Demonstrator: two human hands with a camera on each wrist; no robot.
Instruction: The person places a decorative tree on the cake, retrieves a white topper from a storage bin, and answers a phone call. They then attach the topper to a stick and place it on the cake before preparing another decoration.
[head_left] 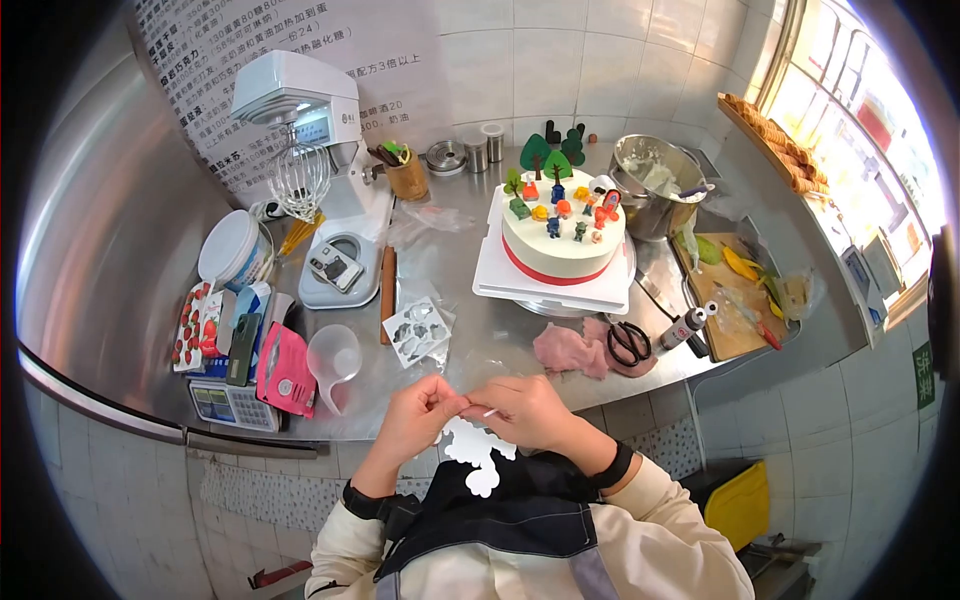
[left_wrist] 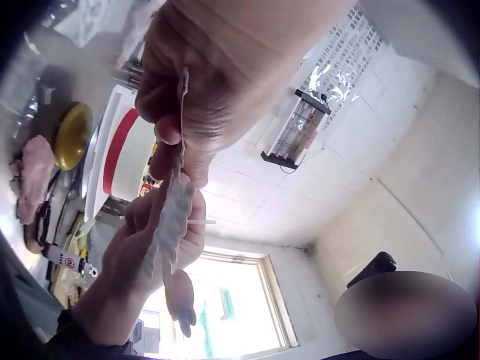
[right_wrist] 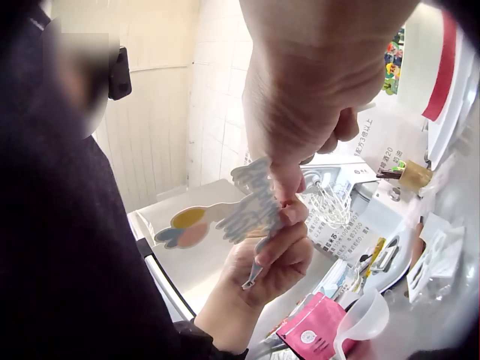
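Observation:
Both hands meet in front of the apron, over a white-backed paper cutout [head_left: 480, 450] with scalloped edges. Left hand [head_left: 422, 412] pinches its upper edge between thumb and fingers. Right hand [head_left: 535, 410] pinches it from the other side, fingertips right against the left's. In the right wrist view the cutout's printed side shows grey cloud-like shapes and yellow, pink and blue balloons [right_wrist: 189, 227]. A short thin white stick [left_wrist: 201, 222] juts out by the right fingers. Beyond the hands stands a white cake [head_left: 555, 262] with a red band, topped with small figures and green trees.
A silicone mold [head_left: 418, 332], a clear measuring cup [head_left: 335, 362] and a rolling pin [head_left: 388, 295] lie left of centre. To the right are a pink cloth [head_left: 572, 350], black scissors [head_left: 628, 343] and a cutting board [head_left: 728, 325]. A stand mixer [head_left: 300, 100] stands behind, left.

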